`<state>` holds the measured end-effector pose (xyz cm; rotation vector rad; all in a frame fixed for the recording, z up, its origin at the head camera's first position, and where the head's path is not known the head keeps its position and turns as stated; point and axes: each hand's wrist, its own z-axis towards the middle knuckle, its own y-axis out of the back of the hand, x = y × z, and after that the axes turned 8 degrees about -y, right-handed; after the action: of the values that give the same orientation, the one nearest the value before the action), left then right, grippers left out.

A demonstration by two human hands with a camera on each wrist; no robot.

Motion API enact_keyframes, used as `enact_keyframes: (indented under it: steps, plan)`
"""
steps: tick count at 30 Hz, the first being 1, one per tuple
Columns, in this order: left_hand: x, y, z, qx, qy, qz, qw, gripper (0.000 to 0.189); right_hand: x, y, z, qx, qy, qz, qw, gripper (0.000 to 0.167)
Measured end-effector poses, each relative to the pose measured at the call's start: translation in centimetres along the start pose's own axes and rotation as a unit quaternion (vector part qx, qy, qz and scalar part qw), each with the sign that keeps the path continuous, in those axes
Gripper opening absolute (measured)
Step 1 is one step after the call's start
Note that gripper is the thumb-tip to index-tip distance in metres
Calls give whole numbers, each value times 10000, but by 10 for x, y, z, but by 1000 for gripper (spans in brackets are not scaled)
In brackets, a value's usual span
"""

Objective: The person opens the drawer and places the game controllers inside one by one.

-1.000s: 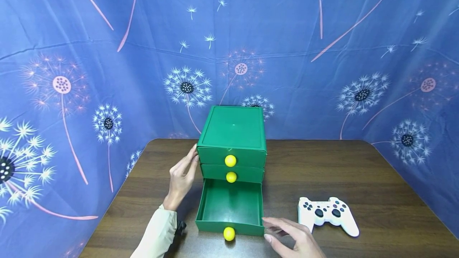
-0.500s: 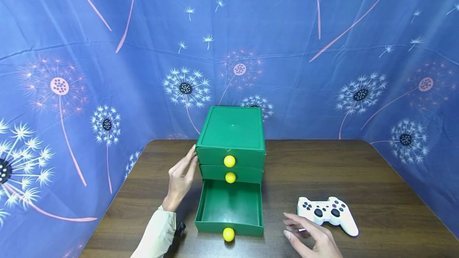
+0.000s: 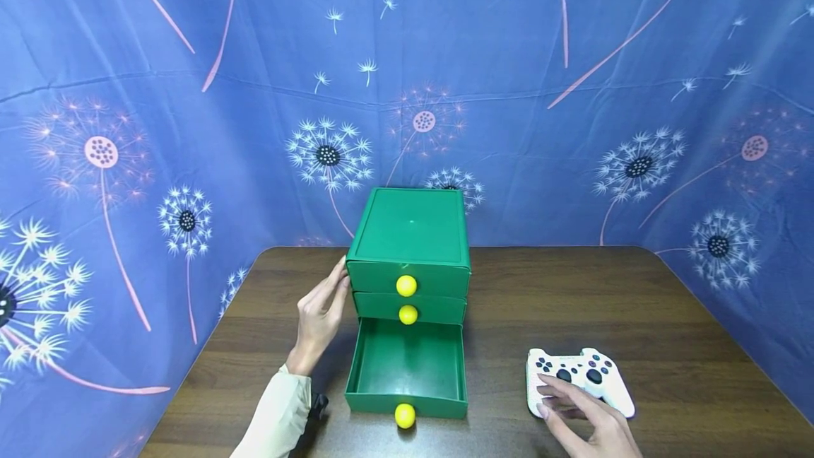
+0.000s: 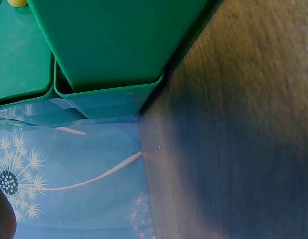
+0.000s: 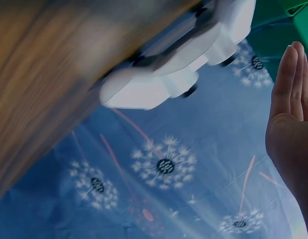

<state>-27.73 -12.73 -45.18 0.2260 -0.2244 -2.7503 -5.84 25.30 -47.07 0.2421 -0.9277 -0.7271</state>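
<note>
A green three-drawer cabinet (image 3: 412, 226) with yellow ball knobs stands mid-table in the head view. Its bottom drawer (image 3: 439, 407) is pulled out and nothing lies inside; the upper two are closed. My left hand (image 3: 320, 324) touches the cabinet's left side near the top with nearly straight fingers. To the right, a white game controller (image 3: 575, 360) lies on the table. Over its near-left part is my right hand (image 3: 591, 417), fingers loosely extended, thumb apart. In the right wrist view, fingers (image 5: 288, 84) appear beside the controller (image 5: 139, 92), with a visible gap between them.
The brown wooden table (image 3: 509, 302) carries the cabinet and the controller. Behind and at both sides hangs a blue cloth (image 3: 509, 147) with dandelion prints. A small black object (image 3: 319, 403) sits by the left wrist.
My right hand has moved right, from the open drawer's front right corner to above the controller. The left hand, cabinet and controller stay in place; the head view shifts slightly.
</note>
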Motion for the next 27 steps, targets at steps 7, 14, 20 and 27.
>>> enact_keyframes:
  steps: [7, 14, 20, 27]
  plan:
    - [1, 0, 0, 12, 3, -3, 10000, 53, -5, 12, -1, -135, -350, -269, 9989, 52]
    - [2, 0, -1, 31, 2, 52, 10000, 51, -6, 21, -3, -386, -1009, -837, 9906, 46]
    - [3, 1, -1, 14, -37, 54, 10000, 52, -15, 31, -5, -615, -1173, -1016, 9860, 44]
    - [3, 1, 0, 10, -46, 8, 10000, 52, -29, 42, -4, -598, -1116, -914, 9877, 44]
